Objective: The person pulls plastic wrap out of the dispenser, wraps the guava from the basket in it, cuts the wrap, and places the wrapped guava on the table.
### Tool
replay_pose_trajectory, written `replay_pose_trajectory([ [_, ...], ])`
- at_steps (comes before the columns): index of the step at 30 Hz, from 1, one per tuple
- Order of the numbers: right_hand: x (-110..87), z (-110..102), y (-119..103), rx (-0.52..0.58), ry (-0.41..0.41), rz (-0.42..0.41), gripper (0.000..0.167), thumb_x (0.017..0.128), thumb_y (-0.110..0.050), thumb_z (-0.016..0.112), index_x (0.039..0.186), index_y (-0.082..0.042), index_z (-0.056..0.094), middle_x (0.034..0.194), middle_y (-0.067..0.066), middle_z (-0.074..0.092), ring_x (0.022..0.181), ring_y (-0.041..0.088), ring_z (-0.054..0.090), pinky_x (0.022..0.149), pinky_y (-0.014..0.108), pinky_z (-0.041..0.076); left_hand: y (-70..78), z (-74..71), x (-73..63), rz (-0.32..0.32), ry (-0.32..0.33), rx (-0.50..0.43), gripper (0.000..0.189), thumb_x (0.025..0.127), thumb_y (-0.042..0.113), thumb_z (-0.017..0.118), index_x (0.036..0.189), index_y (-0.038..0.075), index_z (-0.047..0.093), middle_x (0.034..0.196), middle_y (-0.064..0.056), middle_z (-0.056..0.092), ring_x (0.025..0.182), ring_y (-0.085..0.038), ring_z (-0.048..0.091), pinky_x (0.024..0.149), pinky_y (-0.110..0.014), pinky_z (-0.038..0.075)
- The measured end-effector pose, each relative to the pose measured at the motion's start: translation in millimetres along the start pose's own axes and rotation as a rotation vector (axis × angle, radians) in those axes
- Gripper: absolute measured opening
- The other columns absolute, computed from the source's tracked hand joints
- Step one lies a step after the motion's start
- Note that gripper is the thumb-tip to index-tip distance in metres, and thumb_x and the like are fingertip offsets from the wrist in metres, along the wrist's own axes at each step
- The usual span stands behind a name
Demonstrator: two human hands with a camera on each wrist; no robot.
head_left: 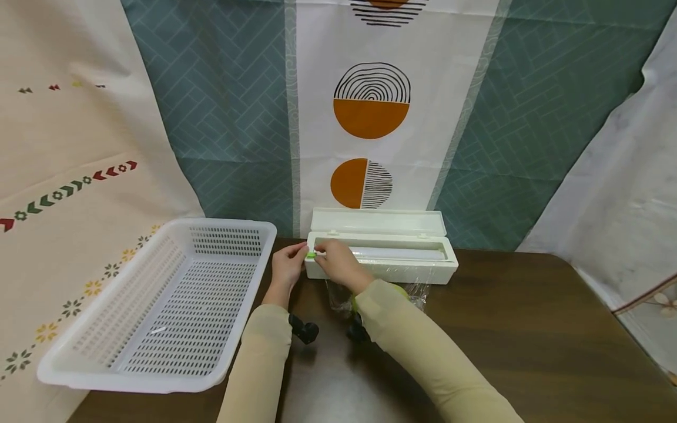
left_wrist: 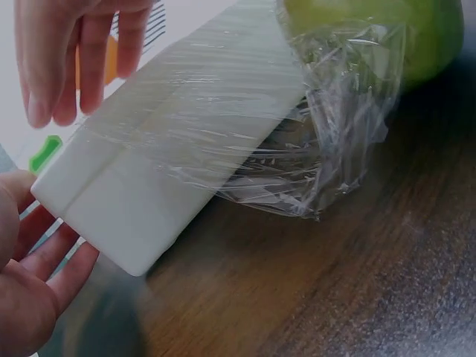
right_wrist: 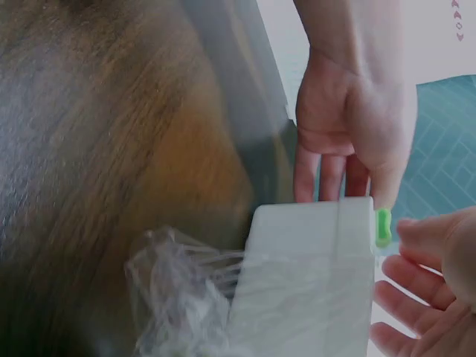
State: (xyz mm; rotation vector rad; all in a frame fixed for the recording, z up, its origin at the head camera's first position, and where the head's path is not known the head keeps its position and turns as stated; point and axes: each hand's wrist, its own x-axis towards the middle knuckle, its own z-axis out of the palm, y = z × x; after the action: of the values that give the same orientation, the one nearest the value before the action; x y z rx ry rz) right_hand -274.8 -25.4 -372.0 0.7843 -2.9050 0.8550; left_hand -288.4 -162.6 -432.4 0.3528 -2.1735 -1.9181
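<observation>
A white cling film dispenser (head_left: 444,274) stands near the back of the table with its lid (head_left: 378,222) raised, a film roll (head_left: 396,253) inside. My left hand (head_left: 287,268) grips the dispenser's left end, thumb at the top edge and fingers against the end wall. By that thumb sits a small green slider cutter (right_wrist: 383,227). My right hand (head_left: 341,265) hovers over the same end, its loosely bent fingers close to the slider and holding nothing. Clear cling film (left_wrist: 327,149) drapes down the front and clings around a round green fruit (left_wrist: 435,41), mostly hidden by my right arm in the head view.
A large white plastic basket (head_left: 259,288) with slotted sides stands left of my left arm. Patterned cloths (head_left: 238,117) hang behind the dark wooden table (head_left: 529,329), whose surface extends to the right of the dispenser.
</observation>
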Motion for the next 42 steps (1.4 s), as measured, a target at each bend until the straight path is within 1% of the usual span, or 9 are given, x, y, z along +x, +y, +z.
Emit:
replay_pose_trajectory([
  [5,3.7,6,-4,-0.032,0.006,0.022,0.028,0.094,-0.011,0.057,0.118,0.000,0.064,0.118,0.013,0.065,0.112,0.027,0.060,0.094,0.037,0.049,-0.8,1.3,-2.9,0.007,0.007,0.003,0.028,0.091,0.017,0.063,0.115,0.005,0.068,0.113,-0.018,0.066,0.077,-0.012,0.058,0.062,-0.021,0.051],
  [12,0.1,14,-7,-0.080,0.032,0.057,0.018,0.093,-0.009,0.057,0.107,-0.003,0.068,0.106,0.011,0.068,0.100,0.026,0.063,0.086,0.038,0.051,-6.8,0.3,-8.2,-0.011,0.008,0.019,0.028,0.092,0.017,0.062,0.116,0.004,0.068,0.114,-0.018,0.065,0.080,-0.013,0.057,0.066,-0.025,0.053],
  [18,-3.1,17,-3,-0.182,0.081,0.044,0.014,0.093,-0.007,0.054,0.098,-0.005,0.067,0.096,0.010,0.065,0.089,0.025,0.063,0.079,0.037,0.052,-8.3,-0.8,-10.2,0.004,0.022,0.038,0.027,0.091,0.017,0.063,0.114,0.004,0.068,0.114,-0.018,0.065,0.080,-0.013,0.057,0.063,-0.022,0.052],
  [22,-3.5,13,0,-0.238,0.083,0.042,0.017,0.092,-0.005,0.054,0.101,-0.004,0.069,0.096,0.011,0.064,0.091,0.025,0.062,0.081,0.036,0.052,-6.7,-0.1,-9.5,-0.003,0.019,0.042,0.027,0.091,0.018,0.063,0.115,0.005,0.068,0.116,-0.017,0.064,0.083,-0.015,0.059,0.065,-0.022,0.052],
  [27,-3.6,6,1,-0.263,0.066,0.055,0.021,0.093,-0.006,0.053,0.104,-0.005,0.070,0.099,0.012,0.062,0.093,0.028,0.060,0.084,0.039,0.051,-6.2,1.0,-6.8,-0.009,0.014,0.022,0.027,0.092,0.017,0.062,0.115,0.004,0.068,0.117,-0.017,0.064,0.087,-0.017,0.060,0.077,-0.036,0.056],
  [29,-3.7,3,1,-0.266,0.056,0.062,0.021,0.093,-0.006,0.052,0.105,-0.005,0.070,0.100,0.012,0.062,0.094,0.029,0.059,0.085,0.039,0.051,-6.1,1.4,-5.8,-0.006,0.015,0.012,0.027,0.092,0.017,0.062,0.115,0.004,0.068,0.117,-0.017,0.064,0.086,-0.016,0.060,0.079,-0.038,0.056],
  [35,-4.1,2,3,-0.284,0.034,0.054,0.020,0.094,-0.005,0.052,0.106,-0.004,0.068,0.103,0.011,0.061,0.096,0.026,0.061,0.085,0.035,0.052,-5.9,1.2,-4.4,0.004,0.023,0.022,0.026,0.091,0.017,0.063,0.114,0.005,0.069,0.114,-0.017,0.065,0.080,-0.013,0.059,0.070,-0.030,0.055],
  [39,-4.9,1,5,-0.288,0.041,0.034,0.019,0.093,-0.003,0.053,0.105,-0.003,0.068,0.102,0.012,0.061,0.095,0.025,0.061,0.085,0.033,0.052,-4.3,0.0,-4.7,0.013,0.022,0.025,0.026,0.091,0.017,0.063,0.113,0.005,0.069,0.113,-0.017,0.066,0.080,-0.014,0.059,0.070,-0.030,0.056],
  [42,-5.4,1,6,-0.300,0.053,0.018,0.018,0.091,-0.001,0.054,0.102,-0.002,0.068,0.100,0.011,0.061,0.095,0.024,0.060,0.085,0.033,0.051,-3.1,-0.6,-4.8,0.024,0.020,0.035,0.027,0.091,0.018,0.063,0.114,0.005,0.069,0.112,-0.017,0.066,0.080,-0.014,0.060,0.068,-0.027,0.055],
])
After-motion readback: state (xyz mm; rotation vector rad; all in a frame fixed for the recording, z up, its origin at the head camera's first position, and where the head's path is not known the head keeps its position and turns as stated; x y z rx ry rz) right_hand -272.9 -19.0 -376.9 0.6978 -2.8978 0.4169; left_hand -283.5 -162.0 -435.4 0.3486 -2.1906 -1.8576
